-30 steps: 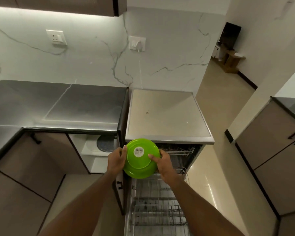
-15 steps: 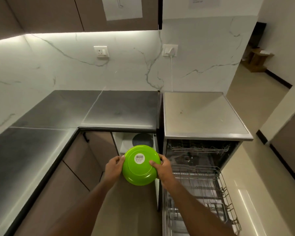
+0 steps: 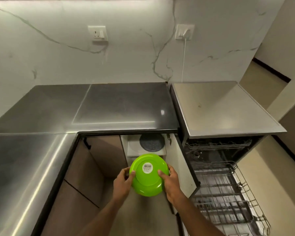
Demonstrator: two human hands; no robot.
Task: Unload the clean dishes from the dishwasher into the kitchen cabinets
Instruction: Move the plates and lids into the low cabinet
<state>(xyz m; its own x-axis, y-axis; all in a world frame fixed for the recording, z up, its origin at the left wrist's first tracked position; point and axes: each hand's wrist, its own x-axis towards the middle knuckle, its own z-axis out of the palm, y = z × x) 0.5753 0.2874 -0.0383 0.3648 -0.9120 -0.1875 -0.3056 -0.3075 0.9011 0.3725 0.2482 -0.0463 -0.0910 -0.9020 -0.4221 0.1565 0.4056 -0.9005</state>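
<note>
A bright green bowl [image 3: 147, 182] is held upside down, its base with a white barcode sticker facing me. My left hand [image 3: 122, 180] grips its left rim and my right hand [image 3: 170, 180] grips its right rim. The bowl hangs in front of an open lower cabinet [image 3: 131, 147], just below a white shelf that carries a dark round plate [image 3: 152, 142]. To the right stands the open dishwasher [image 3: 216, 150] with its lower wire rack [image 3: 228, 201] pulled out.
A steel countertop [image 3: 109, 106] runs above the cabinet and turns along the left side. The open cabinet door [image 3: 182, 169] stands edge-on between the bowl and the dishwasher. Two wall sockets sit on the marble backsplash, the right one with a white cable plugged in.
The view has swung left and closer to the cabinet. Both hands have carried the green bowl from above the dishwasher rack to just in front of the open lower cabinet.
</note>
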